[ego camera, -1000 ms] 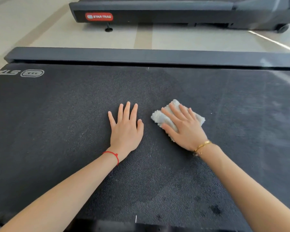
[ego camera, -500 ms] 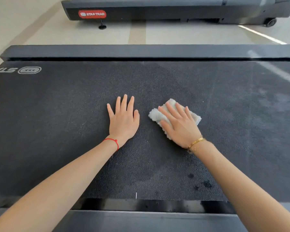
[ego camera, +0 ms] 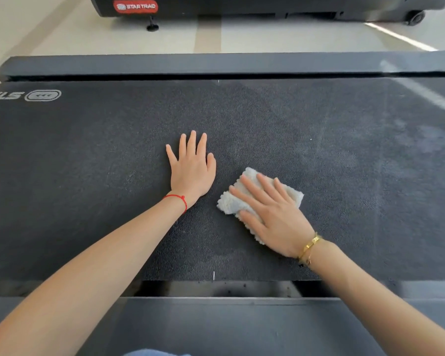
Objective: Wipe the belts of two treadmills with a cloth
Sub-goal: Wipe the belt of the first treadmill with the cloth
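Belt point(ego camera: 88, 176) of near treadmill fills most of the view, dark and textured, with a logo point(ego camera: 43, 95) by its far left corner. Cloth point(ego camera: 244, 199): one, white, fluffy, folded, lying on the belt right of centre and closer to its near edge than its far one.

Right hand point(ego camera: 272, 217) flat on the cloth, palm down, fingers straight and slightly spread, pointing toward the far left; it presses, no pinch. Gold bracelet point(ego camera: 309, 246) on that wrist.

Left hand point(ego camera: 192, 168) flat on bare belt just left of the cloth, not touching it, fingers straight and near together, thumb out toward the cloth. Red string point(ego camera: 176, 198) on that wrist. Both forearms come in from the near edge.

Count: two hands, one cloth, two treadmills. Second treadmill point(ego camera: 242, 6) sits across the floor beyond the far side rail point(ego camera: 216, 64); only its base shows, with a red Star Trac badge point(ego camera: 135, 6).

Versus 0.5 s ago: right hand and cloth have slid toward the near edge; they were level with the left hand, now sit lower. Left hand's place on the belt is unchanged.
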